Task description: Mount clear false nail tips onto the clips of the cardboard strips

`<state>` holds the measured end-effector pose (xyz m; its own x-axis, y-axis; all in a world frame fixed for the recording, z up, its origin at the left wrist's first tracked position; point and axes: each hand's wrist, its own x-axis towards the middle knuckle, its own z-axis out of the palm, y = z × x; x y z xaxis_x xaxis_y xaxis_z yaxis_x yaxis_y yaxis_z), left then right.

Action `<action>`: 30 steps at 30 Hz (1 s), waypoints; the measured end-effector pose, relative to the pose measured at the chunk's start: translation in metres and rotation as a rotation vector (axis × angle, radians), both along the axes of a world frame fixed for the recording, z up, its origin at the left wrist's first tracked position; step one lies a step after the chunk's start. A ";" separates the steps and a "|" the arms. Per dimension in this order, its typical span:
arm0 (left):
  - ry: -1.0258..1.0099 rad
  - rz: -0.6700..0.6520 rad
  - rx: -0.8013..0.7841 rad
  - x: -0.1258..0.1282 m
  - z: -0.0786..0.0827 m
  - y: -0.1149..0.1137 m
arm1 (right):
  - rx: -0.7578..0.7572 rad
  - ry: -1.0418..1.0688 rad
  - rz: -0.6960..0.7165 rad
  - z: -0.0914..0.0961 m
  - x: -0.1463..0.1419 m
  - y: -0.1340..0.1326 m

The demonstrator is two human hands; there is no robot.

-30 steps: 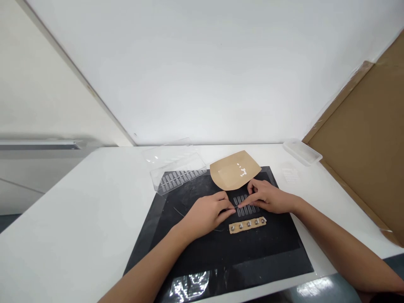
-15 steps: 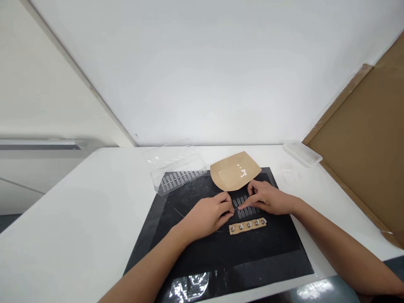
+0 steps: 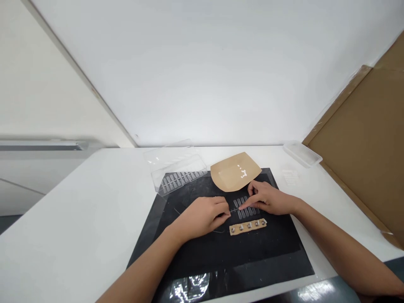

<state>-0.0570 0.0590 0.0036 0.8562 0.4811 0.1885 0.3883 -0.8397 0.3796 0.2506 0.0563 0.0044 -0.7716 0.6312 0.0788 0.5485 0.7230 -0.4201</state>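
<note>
My left hand (image 3: pixel 202 216) rests on the black mat (image 3: pixel 202 252), its fingertips pinched on a thin stem (image 3: pixel 232 211) that runs from the left end of a row of clear false nail tips (image 3: pixel 246 207). My right hand (image 3: pixel 268 198) lies beyond that row, with its index fingertip on the tips and its thumb above them. Just below the row lies a kraft strip with metal studs (image 3: pixel 248 227), which neither hand touches.
A kraft paper tray with white bits (image 3: pixel 227 174) sits at the mat's far edge. To its left are a clear box of nail tips (image 3: pixel 179 176) and a clear lid (image 3: pixel 167 153). A white plastic tray (image 3: pixel 302 153) and a cardboard sheet (image 3: pixel 356 130) stand far right on the white table (image 3: pixel 78 227).
My left hand has drawn back to the left, away from the row, with the thin stem at its fingertips. My right hand has barely moved.
</note>
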 end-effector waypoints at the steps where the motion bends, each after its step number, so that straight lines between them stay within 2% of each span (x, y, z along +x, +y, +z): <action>1: 0.013 0.007 0.013 -0.001 0.001 0.000 | 0.000 -0.003 -0.001 0.000 0.000 0.000; 8: 0.122 0.083 0.161 -0.007 0.007 0.002 | -0.001 -0.009 0.008 -0.001 0.001 0.001; 12: 0.151 0.116 0.183 -0.011 0.006 0.004 | -0.007 -0.010 -0.004 0.002 -0.001 0.000; 20: 0.090 0.068 0.230 -0.002 0.004 -0.003 | 0.003 -0.012 0.003 0.000 0.000 0.001; 24: 0.142 0.044 0.266 0.001 0.003 -0.003 | -0.015 -0.004 0.000 -0.002 0.001 0.002; 30: 0.140 0.073 0.253 -0.004 0.001 0.002 | -0.020 0.006 0.001 -0.002 0.002 0.002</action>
<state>-0.0608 0.0607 0.0043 0.8469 0.4955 0.1930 0.4854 -0.8686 0.0999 0.2523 0.0578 0.0029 -0.7716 0.6322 0.0707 0.5455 0.7147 -0.4378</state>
